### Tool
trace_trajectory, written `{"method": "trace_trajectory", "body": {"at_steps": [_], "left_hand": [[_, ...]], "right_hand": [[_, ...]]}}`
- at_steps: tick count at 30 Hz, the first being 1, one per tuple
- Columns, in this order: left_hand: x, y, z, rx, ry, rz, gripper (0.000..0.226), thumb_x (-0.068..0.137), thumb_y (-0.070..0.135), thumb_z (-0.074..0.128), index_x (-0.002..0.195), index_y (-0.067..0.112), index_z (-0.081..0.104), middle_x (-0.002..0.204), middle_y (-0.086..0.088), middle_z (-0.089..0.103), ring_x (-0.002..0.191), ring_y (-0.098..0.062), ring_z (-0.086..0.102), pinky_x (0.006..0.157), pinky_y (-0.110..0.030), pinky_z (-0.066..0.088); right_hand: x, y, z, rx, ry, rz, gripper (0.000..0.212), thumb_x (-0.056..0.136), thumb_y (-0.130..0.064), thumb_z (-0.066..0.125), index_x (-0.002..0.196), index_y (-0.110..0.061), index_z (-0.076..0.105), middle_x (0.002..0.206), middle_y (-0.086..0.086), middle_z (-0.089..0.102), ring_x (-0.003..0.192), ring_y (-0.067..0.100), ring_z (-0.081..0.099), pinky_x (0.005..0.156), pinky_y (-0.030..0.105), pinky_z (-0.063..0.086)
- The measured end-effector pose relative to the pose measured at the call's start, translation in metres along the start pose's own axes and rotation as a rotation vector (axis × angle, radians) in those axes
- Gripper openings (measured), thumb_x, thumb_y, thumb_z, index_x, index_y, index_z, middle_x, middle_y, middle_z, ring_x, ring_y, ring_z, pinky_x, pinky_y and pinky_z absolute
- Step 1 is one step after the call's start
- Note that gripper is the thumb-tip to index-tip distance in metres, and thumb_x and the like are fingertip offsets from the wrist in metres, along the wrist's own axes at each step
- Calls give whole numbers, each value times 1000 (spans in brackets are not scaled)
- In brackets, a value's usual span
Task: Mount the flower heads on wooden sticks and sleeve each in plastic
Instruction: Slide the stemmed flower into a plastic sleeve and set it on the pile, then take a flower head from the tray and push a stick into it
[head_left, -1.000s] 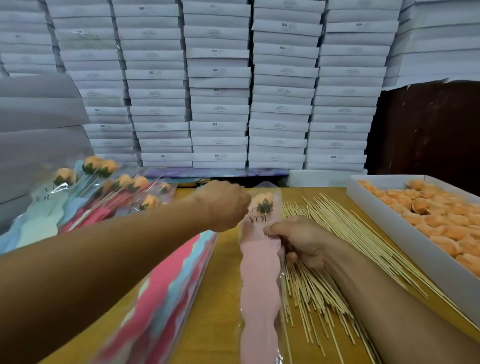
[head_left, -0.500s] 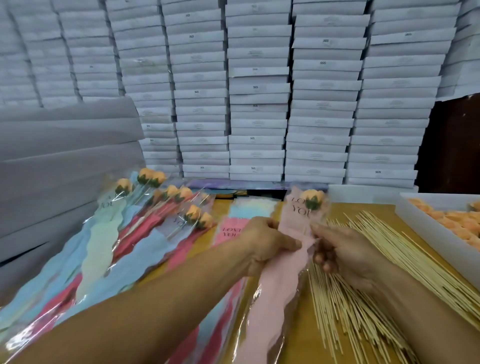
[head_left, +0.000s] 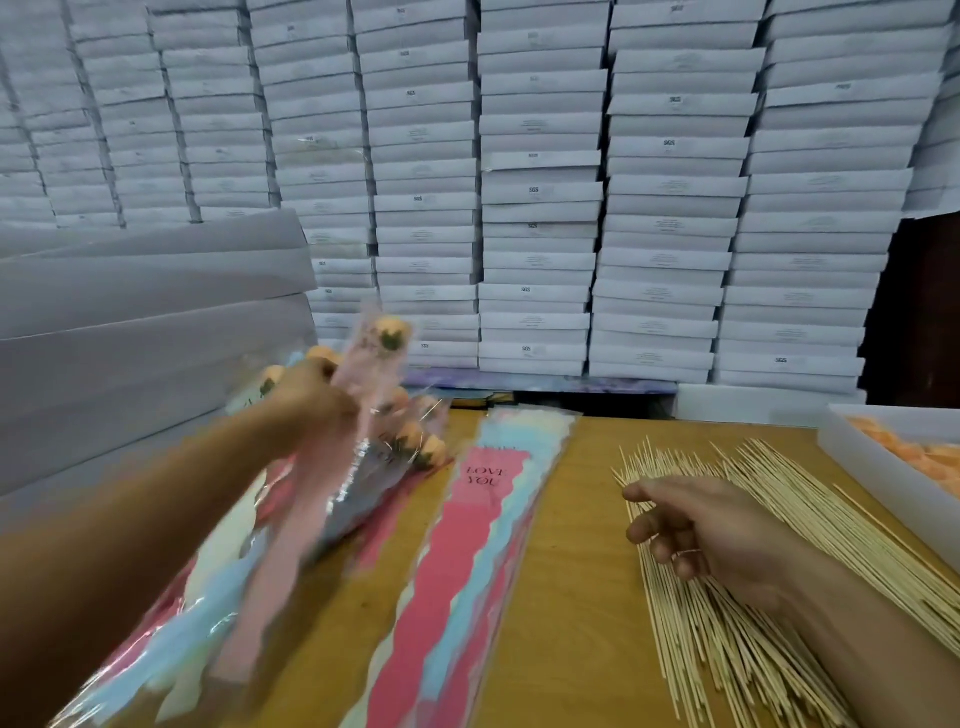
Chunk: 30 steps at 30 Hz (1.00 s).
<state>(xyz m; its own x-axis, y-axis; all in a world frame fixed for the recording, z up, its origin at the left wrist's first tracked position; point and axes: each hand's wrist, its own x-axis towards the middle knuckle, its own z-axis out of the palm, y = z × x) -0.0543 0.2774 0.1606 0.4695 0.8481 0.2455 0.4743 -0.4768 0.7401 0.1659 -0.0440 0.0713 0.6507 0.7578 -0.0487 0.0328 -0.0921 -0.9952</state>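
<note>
My left hand (head_left: 306, 410) grips a pink plastic sleeve (head_left: 363, 374) with an orange flower head (head_left: 389, 328) at its top, held blurred above the pile of finished sleeved flowers (head_left: 410, 441) at the left. My right hand (head_left: 691, 525) hovers with loosely spread fingers over the heap of wooden sticks (head_left: 727, 623) and holds nothing. A stack of empty sleeves (head_left: 467, 545), the top one pink and printed LOVE YOU, lies in the middle of the wooden table (head_left: 571, 597). Loose orange flower heads (head_left: 930, 457) fill a white tray (head_left: 857, 457) at the right.
Stacks of white flat boxes (head_left: 540, 208) form a wall behind the table. Larger grey-white boxes (head_left: 145, 322) are piled at the left, beside the finished flowers. A dark wooden surface (head_left: 924, 312) shows at the far right.
My right hand has let go of the pink sleeve and dropped over the sticks. My left hand has swung the sleeved flower left and up toward the finished pile. The camera has tilted up.
</note>
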Motion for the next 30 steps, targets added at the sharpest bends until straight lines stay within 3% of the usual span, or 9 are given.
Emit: {"method": "trace_trajectory", "body": {"at_steps": [2,10,16,18,21,23,25,27,30], "left_hand": [[18,-13,-25,17,47,-41,35,83,0,72,117,-1,63,101,-19,66,85,-34,63,77,-42,55],[54,-60,-67,63,80,-99,62,78,-3,79,134,6,53,112,-20,61,82,-33,60,74,-43,52],[61,-100,-63,116,102,-48,87,78,-4,78,149,16,32,130,-25,54,93,-38,56,75,-47,48],[61,-112,-56,227,164,33,78,85,5,73,149,21,32,129,-25,53,93,-39,54,78,-46,46],[59,-128,-46,523,284,104,44,95,40,61,136,30,48,111,-17,40,101,-42,48,85,-49,45],[58,-135,-39,664,304,117,28,97,41,57,122,29,60,105,-9,32,105,-37,38,88,-49,41],[57,-139,-33,759,272,58,21,95,38,59,114,32,65,114,-11,34,113,-36,32,94,-50,36],[58,-143,-25,843,211,-18,26,92,37,61,118,39,64,125,-13,34,120,-36,28,98,-49,32],[60,-142,-22,869,154,-85,31,92,36,58,123,41,59,126,-16,37,123,-38,29,103,-49,31]], "right_hand": [[0,0,0,-8,-1,2,26,101,-28,59,115,-7,68,83,16,74,56,17,60,43,27,43],[1,1,-1,-19,-5,17,25,100,-26,58,115,-8,67,81,15,75,55,16,61,43,26,44],[4,4,-4,-7,-9,15,24,100,-26,59,116,-9,68,84,15,75,56,17,61,43,27,44],[4,4,-6,-4,-13,16,25,100,-27,60,116,-9,68,85,16,75,57,17,61,43,27,44],[5,5,-5,-20,-20,16,25,101,-28,59,116,-10,68,86,15,76,58,17,62,44,26,45],[5,5,-5,-29,-20,18,25,101,-28,59,116,-10,69,86,15,76,58,16,62,44,26,45],[5,4,-5,-38,-24,24,24,101,-27,58,116,-10,68,86,15,76,58,17,62,45,26,44],[4,4,-4,-44,-28,32,24,101,-27,58,116,-10,68,85,15,76,58,17,62,45,26,44],[2,3,-4,-56,-30,39,24,101,-27,60,115,-9,68,83,14,75,57,17,61,44,26,43]]}}
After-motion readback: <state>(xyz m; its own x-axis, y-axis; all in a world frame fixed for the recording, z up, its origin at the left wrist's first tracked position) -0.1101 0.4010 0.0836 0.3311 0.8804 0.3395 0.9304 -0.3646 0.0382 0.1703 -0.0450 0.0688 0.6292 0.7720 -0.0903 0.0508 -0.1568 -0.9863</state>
